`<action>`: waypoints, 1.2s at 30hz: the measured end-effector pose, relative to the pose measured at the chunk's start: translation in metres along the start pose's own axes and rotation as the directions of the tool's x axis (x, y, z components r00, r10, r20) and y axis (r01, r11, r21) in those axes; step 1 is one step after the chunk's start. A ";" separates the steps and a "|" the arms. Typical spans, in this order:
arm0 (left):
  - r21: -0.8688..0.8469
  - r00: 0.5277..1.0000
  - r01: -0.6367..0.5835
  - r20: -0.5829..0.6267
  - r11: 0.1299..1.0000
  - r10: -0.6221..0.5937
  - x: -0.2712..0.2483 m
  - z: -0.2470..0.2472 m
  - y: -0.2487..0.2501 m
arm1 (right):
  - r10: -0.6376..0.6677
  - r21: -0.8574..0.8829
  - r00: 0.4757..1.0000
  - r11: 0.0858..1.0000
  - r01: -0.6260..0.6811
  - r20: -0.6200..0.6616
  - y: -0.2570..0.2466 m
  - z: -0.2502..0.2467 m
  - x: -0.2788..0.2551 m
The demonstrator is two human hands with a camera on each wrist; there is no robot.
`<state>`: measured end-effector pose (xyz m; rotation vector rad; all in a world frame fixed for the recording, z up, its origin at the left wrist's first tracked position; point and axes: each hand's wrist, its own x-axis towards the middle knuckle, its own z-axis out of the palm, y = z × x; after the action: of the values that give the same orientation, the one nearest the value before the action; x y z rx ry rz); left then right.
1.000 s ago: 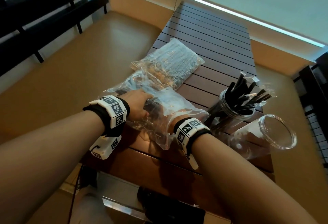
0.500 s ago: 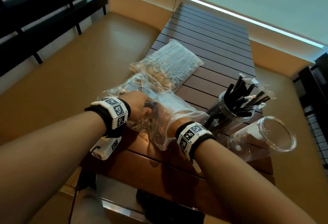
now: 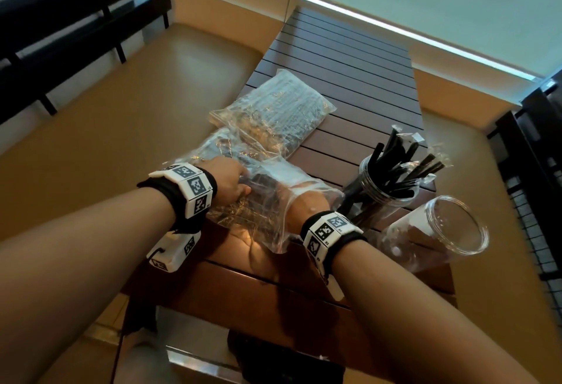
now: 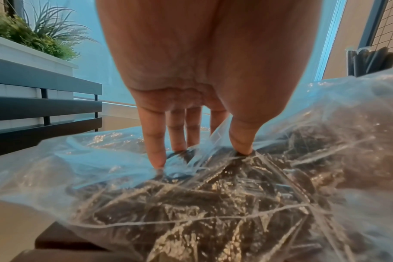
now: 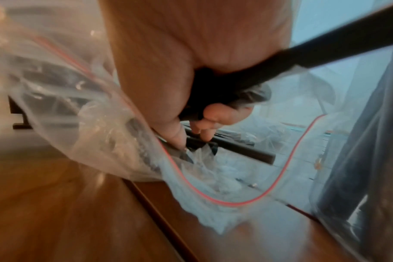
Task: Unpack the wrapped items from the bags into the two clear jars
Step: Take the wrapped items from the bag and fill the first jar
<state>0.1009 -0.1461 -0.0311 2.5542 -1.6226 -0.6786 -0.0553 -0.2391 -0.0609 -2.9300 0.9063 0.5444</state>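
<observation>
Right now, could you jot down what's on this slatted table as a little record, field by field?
surface: dark brown slatted wooden table
near bag: clear crinkled zip bag of black wrapped sticks, mouth open
far bag: second clear plastic bag, lying flat behind it
left hand: fingers straight, pressing down on the near bag
right hand: inside the near bag, gripping black wrapped sticks
filled jar: clear plastic jar, upright, holding black wrapped sticks
empty jar: second clear jar, beside it, nothing inside
</observation>
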 end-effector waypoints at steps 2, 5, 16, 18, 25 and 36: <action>0.001 1.000 -0.003 0.005 1.000 0.003 0.002 0.001 0.000 | 0.023 0.021 0.993 1.000 -0.020 -0.112 -0.001 0.001 -0.002; -0.001 1.000 -0.004 0.014 1.000 0.004 0.005 0.003 0.000 | -0.031 -0.012 0.982 1.000 0.029 -0.184 0.001 -0.005 -0.009; 0.081 1.000 -0.001 0.029 0.997 -0.001 0.007 0.008 0.005 | 0.058 -0.087 0.998 0.995 -0.056 0.020 0.037 -0.081 -0.072; 0.107 0.999 0.012 0.035 0.994 -0.016 0.008 0.008 0.009 | 0.088 -0.134 0.996 0.987 -0.087 0.006 0.046 -0.103 -0.093; 0.214 0.994 0.046 0.083 0.976 -0.065 0.006 0.004 0.021 | 0.208 -0.240 0.974 0.945 -0.223 -0.087 0.083 -0.176 -0.167; -0.778 0.902 -0.413 -0.279 0.473 0.329 -0.047 -0.094 0.122 | 0.325 0.411 0.722 0.910 -0.062 -0.610 0.071 -0.135 -0.113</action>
<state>0.0159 -0.1783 0.1018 1.4519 -1.2833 -0.9535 -0.1377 -0.2542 0.1092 -2.6732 1.2141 -0.6921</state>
